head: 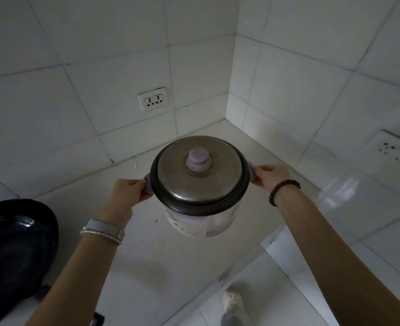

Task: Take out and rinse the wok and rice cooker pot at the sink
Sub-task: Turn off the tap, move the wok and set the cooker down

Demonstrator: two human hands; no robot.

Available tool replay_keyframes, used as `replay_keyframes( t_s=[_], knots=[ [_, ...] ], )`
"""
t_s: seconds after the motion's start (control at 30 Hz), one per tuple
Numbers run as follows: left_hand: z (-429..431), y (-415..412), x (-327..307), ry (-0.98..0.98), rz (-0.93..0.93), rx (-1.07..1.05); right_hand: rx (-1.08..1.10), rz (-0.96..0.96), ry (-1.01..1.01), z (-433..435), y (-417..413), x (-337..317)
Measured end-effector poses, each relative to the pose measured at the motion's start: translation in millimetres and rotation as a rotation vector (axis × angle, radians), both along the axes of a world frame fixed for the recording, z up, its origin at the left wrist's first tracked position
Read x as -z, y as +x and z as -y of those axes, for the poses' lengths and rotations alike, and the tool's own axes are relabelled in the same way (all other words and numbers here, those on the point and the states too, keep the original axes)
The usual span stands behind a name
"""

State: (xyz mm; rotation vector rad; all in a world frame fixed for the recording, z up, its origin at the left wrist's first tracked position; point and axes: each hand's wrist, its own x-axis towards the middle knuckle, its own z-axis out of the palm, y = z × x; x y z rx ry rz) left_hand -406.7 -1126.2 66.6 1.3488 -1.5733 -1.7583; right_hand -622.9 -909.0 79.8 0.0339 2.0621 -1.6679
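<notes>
Hands: I see two. The left hand (129,191) and right hand (270,177) are each closed on one side of the rice cooker (200,217).
Left hand grip: its fingers curl round the pale purple left handle (148,184).
Right hand grip: its fingers pinch the matching right handle (250,171), which is mostly hidden behind them.
Rice cookers: one, held level between my two hands over the middle of the white surface (147,260), out from its back corner. I cannot tell whether its base touches the surface.
Lids: one steel lid (194,182) seated inside the dark rim, carrying one purple knob (198,158) at its centre.
Inner pot: not visible under the lid.
Woks: one dark wok (15,250) at the left edge of the surface, well apart from the cooker and untouched.
Wall sockets: two. One double socket (152,99) is on the back wall and one second socket (395,149) is on the right wall.
Wrist items: three. A watch band (102,228) and a silver bangle (100,235) sit on the left wrist, and a bead bracelet (282,190) on the right.
Shoes: one pale shoe (233,302) on the tiled floor (288,290), below the front edge of the surface.
</notes>
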Motion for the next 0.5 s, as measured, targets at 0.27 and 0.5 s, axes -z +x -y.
replay_keyframes(
  t_s=[0.27, 0.5],
  knots=[
    [23.7, -60.2, 15.3, -0.016, 0.043, -0.172, -0.212, -0.036, 0.084, 68.4, -101.2, 11.0],
    [50.5, -107.9, 30.9, -0.028, 0.048, -0.313, -0.337, -0.088, 0.163, 129.4, -154.9, 31.6]
  ],
)
